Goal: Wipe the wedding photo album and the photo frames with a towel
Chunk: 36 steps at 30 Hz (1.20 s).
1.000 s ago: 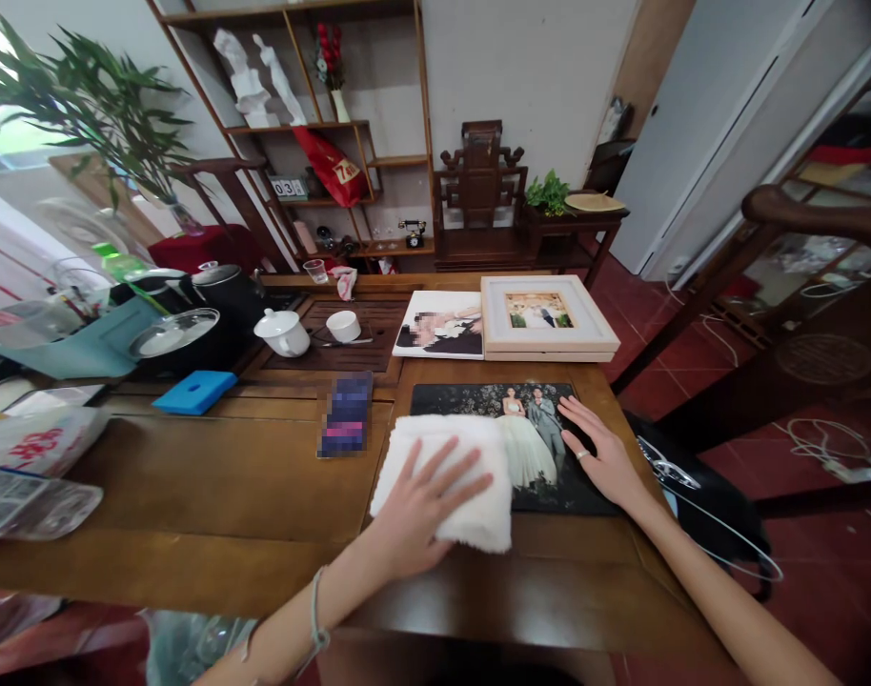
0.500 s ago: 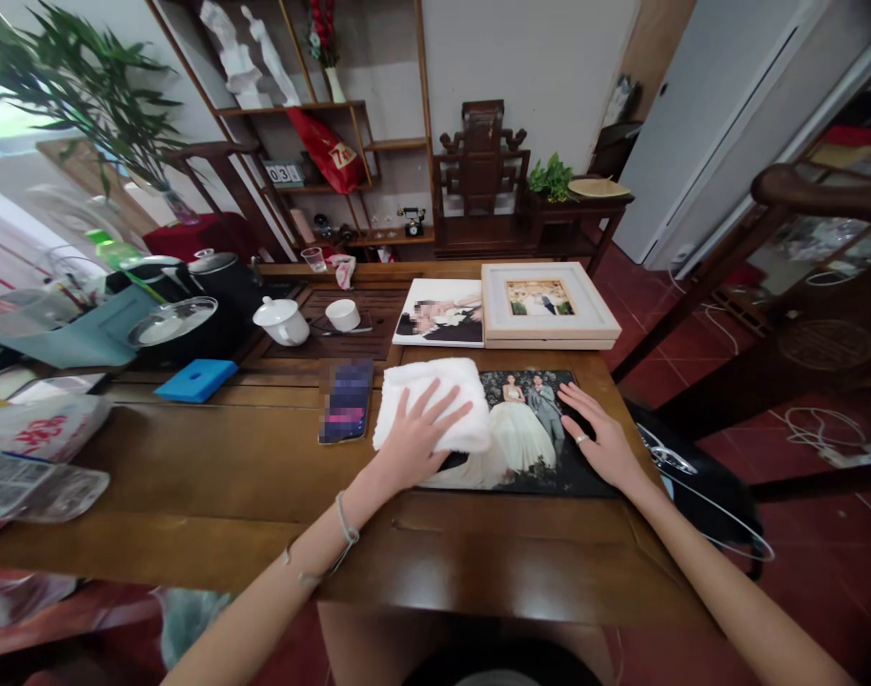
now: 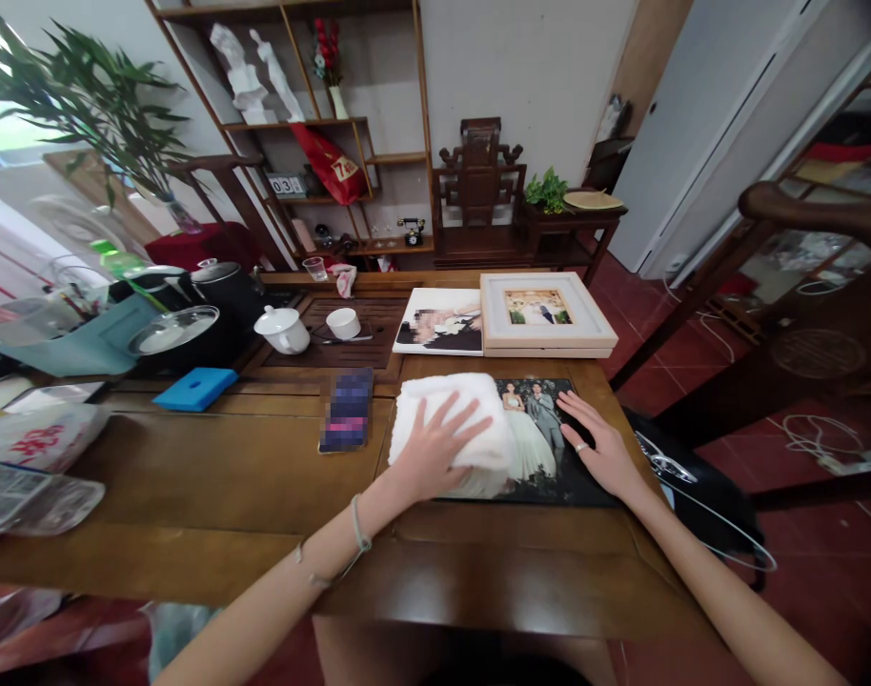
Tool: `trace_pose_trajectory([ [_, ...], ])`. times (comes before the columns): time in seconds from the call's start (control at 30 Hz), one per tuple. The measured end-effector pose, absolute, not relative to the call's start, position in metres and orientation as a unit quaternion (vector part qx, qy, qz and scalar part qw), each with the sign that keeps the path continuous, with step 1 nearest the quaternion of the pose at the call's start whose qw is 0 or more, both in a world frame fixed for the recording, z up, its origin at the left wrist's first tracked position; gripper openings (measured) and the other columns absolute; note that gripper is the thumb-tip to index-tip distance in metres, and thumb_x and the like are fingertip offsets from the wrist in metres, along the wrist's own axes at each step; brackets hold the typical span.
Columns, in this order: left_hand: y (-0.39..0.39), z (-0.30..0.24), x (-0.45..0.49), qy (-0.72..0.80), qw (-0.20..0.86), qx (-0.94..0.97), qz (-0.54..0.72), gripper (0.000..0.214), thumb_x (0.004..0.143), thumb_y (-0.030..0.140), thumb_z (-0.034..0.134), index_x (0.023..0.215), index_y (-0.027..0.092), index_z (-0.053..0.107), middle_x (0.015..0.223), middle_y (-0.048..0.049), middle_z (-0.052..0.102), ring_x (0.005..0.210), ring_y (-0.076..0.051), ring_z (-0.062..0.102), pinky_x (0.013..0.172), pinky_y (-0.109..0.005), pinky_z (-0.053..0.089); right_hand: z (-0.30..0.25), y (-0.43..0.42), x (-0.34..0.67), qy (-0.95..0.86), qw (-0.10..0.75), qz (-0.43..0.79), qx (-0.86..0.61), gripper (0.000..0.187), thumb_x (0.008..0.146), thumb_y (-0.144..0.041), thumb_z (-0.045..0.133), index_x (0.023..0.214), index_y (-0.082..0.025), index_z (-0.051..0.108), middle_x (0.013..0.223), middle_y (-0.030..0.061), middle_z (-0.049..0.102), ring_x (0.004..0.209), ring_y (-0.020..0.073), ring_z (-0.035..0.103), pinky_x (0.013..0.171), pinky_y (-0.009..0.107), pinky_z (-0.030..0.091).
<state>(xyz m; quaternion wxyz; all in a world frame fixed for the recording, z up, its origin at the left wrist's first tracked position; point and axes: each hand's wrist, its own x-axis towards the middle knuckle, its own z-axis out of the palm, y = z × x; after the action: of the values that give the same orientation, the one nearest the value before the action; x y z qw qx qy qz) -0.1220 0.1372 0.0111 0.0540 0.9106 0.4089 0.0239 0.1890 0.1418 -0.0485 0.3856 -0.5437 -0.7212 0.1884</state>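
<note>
- We find the table (image 3: 213, 476) of brown polished wood, its near edge bare before the print.
- We note the left hand (image 3: 435, 448) laid palm down, fingers spread well apart, pressing on the cloth and not gripped around it; a thin bracelet (image 3: 359, 529) circles the wrist.
- We record the cloth (image 3: 435, 388) as white, thick and fluffy, apparently folded into a pad, lying over the left part of the print.
- We observe the photo print (image 3: 532, 443) flat on the table: dark, leafy background, one figure in a wide pale gown beside one in a grey suit; its left edge is hidden from us.
- We see the right hand (image 3: 601, 457) resting on the print's right side, fingers extended, slightly parted, grasping nothing; one wears a ring (image 3: 582, 447).
- We place a phone (image 3: 346, 410), screen blurred, left of the cloth.
- Beyond the print we log a white-edged picture (image 3: 439, 324) touching a pale wooden frame (image 3: 585, 329).
</note>
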Motion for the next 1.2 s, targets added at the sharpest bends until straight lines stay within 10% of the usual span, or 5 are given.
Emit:
trace_pose_trajectory([
  [1.2,0.137,0.004,-0.053,0.286,0.016,0.957,0.053,0.073,0.088,0.036,0.056,0.154,0.033,0.026,0.165,-0.0011,0.014,0.151,-0.037,0.003,0.111,-0.074,0.009,-0.06,0.148,0.197,-0.733,0.401,0.188,-0.516,0.042,0.096,-0.039,0.046,0.132,-0.024,0.06,0.144,0.0121,0.055,0.14,0.0288,0.044,0.116,0.057,0.034],
])
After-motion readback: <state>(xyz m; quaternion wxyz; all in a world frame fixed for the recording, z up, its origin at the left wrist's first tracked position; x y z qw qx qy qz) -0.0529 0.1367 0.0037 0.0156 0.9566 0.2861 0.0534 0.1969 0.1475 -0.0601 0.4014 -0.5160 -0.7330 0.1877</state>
